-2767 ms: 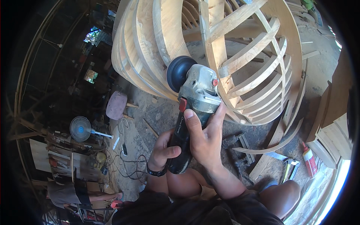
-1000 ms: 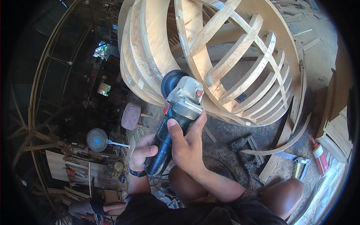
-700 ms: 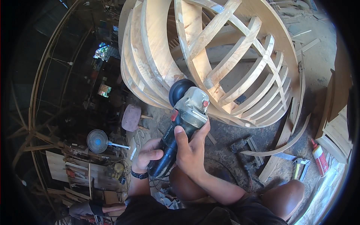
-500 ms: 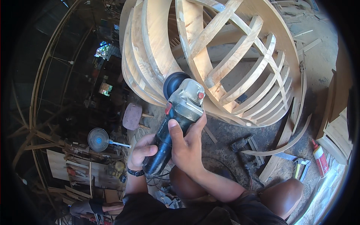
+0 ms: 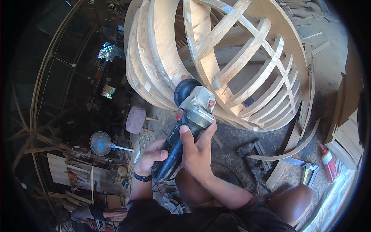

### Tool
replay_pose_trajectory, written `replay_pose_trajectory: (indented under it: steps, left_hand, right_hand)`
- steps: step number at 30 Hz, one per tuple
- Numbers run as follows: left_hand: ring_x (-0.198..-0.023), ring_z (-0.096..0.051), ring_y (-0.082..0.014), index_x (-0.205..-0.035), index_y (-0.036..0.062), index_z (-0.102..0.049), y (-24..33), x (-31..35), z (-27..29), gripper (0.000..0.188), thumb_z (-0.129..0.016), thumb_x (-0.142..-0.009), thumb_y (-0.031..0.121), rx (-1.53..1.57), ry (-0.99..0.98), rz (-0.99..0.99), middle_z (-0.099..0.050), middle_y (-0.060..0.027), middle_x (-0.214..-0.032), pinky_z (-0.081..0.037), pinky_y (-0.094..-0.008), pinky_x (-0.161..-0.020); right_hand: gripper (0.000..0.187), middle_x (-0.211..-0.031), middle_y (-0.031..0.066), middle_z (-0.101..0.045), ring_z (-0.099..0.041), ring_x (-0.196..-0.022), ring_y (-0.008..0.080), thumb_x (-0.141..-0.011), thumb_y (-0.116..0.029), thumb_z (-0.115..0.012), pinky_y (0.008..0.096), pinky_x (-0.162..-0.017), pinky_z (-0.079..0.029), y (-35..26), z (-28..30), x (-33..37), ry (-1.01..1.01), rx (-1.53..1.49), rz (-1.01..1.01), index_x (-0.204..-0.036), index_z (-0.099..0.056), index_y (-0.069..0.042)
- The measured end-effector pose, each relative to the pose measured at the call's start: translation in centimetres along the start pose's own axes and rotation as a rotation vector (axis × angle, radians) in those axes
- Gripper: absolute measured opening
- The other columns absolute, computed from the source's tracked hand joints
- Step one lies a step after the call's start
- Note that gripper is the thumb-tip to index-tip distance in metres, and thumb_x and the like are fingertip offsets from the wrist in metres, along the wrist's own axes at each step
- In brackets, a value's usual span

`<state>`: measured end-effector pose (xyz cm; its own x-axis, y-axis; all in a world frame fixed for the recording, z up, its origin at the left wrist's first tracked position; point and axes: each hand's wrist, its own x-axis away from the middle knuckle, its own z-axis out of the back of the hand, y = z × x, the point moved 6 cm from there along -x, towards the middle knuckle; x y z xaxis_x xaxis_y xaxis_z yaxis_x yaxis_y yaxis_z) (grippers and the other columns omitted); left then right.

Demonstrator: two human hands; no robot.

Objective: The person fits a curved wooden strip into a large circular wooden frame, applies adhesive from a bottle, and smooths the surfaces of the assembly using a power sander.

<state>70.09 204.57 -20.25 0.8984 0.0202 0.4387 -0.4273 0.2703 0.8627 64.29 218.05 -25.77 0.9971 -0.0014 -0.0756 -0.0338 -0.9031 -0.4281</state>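
Both hands are wrapped round an angle grinder (image 5: 178, 137) with a black body and a grey metal head. My right hand (image 5: 198, 152) grips it near the head, thumb along the top of the body. Farther back, my left hand (image 5: 151, 157) closes round the rear end; a dark band circles that wrist. A round black backing pad (image 5: 186, 90) at the tool's tip lies against or just in front of the lower rim of a big curved wooden frame (image 5: 166, 46). Its pale ribs form a rounded lattice on the right. Whether the pad touches the wood, I cannot tell.
A purplish stool (image 5: 136, 120) and a fan (image 5: 101, 143) stand at left. Clamps (image 5: 257, 154), curved wood strips (image 5: 297, 152), a square (image 5: 309, 166) and a red-and-white glue bottle (image 5: 329, 164) lie at right. Cables run beneath the grinder. Another person (image 5: 96, 213) is at lower left.
The grinder has shifted slightly right and a little down along the frame's lower rim, both hands moving with it. The grip is unchanged.
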Motion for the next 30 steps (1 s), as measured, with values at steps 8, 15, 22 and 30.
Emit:
replay_pose_trajectory:
  steps: [8, 15, 22, 30]
  left_hand:
    - [-0.078, -0.068, -0.0252, -0.115, -0.0123, -0.055, 1.5, -0.3, -0.4, 0.069, -0.070, -0.080, 0.045, 0.027, 0.005, -0.080, -0.067, -0.0208, -0.095, -0.054, -0.0314, -0.071]
    - [-0.082, -0.062, -0.0113, -0.118, -0.0030, -0.057, -3.6, -0.4, -1.1, 0.056, -0.070, -0.084, 0.040, 0.030, -0.071, 0.073, -0.065, -0.0063, -0.097, -0.049, -0.0234, -0.072]
    - [-0.085, -0.062, -0.0123, -0.122, -0.0030, -0.054, -3.7, -0.9, -2.6, 0.058, -0.069, -0.086, 0.040, 0.003, -0.110, 0.042, -0.065, -0.0083, -0.101, -0.049, -0.0250, -0.075]
    - [-0.087, -0.062, -0.0142, -0.124, -0.0043, -0.052, -1.5, 0.3, -2.0, 0.060, -0.067, -0.085, 0.038, 0.033, 0.035, -0.053, -0.065, -0.0090, -0.102, -0.049, -0.0262, -0.076]
  right_hand:
    - [0.073, -0.130, 0.0209, -0.047, -0.047, -0.121, 0.0237, -0.097, -0.016, -0.058, 0.0356, -0.106, -0.035, -0.3, -0.8, -0.7, -0.010, 0.018, -0.028, -0.147, -0.009, 0.005]
    - [0.080, -0.135, 0.0236, -0.044, -0.046, -0.124, 0.0261, -0.097, -0.016, -0.058, 0.0386, -0.108, -0.034, 2.6, 3.1, 1.9, 0.088, 0.079, -0.042, -0.149, -0.002, 0.008]
    - [0.082, -0.138, 0.0250, -0.040, -0.044, -0.127, 0.0274, -0.097, -0.019, -0.059, 0.0395, -0.109, -0.032, 2.2, 4.4, 2.1, 0.074, 0.151, -0.014, -0.149, -0.002, 0.008]
    - [0.081, -0.139, 0.0299, -0.041, -0.045, -0.131, 0.0340, -0.099, -0.025, -0.058, 0.0404, -0.109, -0.034, 0.9, 1.5, 0.4, -0.082, 0.163, -0.141, -0.149, -0.003, 0.008]
